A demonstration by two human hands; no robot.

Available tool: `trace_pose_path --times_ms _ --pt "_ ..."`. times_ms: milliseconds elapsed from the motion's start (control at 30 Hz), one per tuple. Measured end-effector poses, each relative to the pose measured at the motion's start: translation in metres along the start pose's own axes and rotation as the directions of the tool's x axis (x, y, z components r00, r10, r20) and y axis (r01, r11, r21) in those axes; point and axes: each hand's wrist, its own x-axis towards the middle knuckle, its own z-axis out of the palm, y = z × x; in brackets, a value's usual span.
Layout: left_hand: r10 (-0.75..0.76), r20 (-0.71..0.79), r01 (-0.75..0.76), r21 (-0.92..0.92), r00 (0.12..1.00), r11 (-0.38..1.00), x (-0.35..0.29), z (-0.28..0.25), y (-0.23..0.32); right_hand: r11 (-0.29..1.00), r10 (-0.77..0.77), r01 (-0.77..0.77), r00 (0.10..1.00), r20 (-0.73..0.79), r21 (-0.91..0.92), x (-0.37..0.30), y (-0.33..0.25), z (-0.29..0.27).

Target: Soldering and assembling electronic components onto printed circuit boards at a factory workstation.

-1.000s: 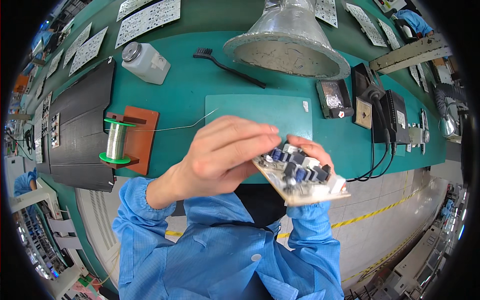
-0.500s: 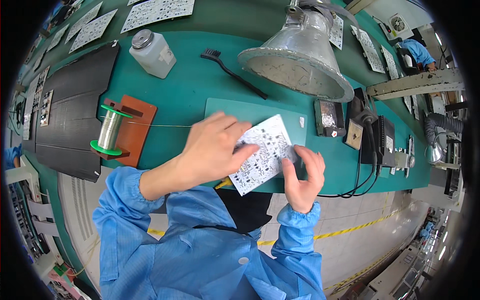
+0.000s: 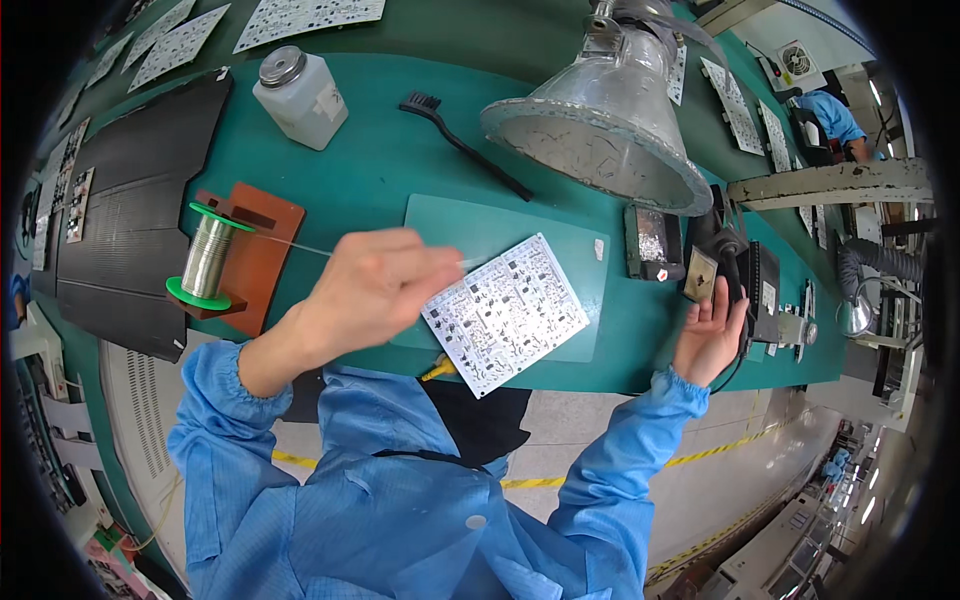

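A white circuit board (image 3: 505, 312) lies face-down on the pale green mat (image 3: 560, 240), tilted, its near corner over the bench edge. My left hand (image 3: 375, 285) hovers just left of the board, fingers pinched on the thin solder wire (image 3: 295, 244) that runs from the green-flanged spool (image 3: 208, 257). A short wire tip shows past my fingertips. My right hand (image 3: 712, 335) is at the bench's right end, palm open and empty, next to the soldering iron stand (image 3: 722, 250) and its black cable.
A metal fume funnel (image 3: 600, 140) hangs over the mat's far side. A white bottle (image 3: 298, 95) and black brush (image 3: 465, 145) lie beyond. A black tray (image 3: 130, 240) sits left, a sponge tin (image 3: 650, 240) right. A person in blue (image 3: 825, 115) works far right.
The board was turned over in both hands and now lies on the mat. My right hand left it and moved right to the iron stand. My left hand took up the wire.
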Motion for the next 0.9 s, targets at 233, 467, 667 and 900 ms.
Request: trace_pose_path --times_ms 233,467,667,900 --pt "0.290 0.060 -0.268 -0.245 0.955 0.932 -0.004 0.023 0.025 0.989 0.148 -0.146 0.986 0.081 -0.023 0.025 0.003 0.005" --pt "0.285 -0.209 -0.223 0.277 0.935 0.935 0.005 -0.014 0.005 0.913 -0.185 0.116 0.972 -0.144 -0.392 -0.049 -0.004 0.020" --pt "0.195 -0.390 -0.058 0.335 0.900 0.940 -0.014 -0.042 -0.039 0.879 -0.371 0.301 0.919 -0.134 -0.369 -0.091 0.013 0.024" --pt "0.168 -0.407 0.035 0.447 0.898 0.894 -0.020 -0.069 -0.066 0.801 -0.509 0.473 0.860 -0.003 -0.367 -0.096 0.038 0.027"
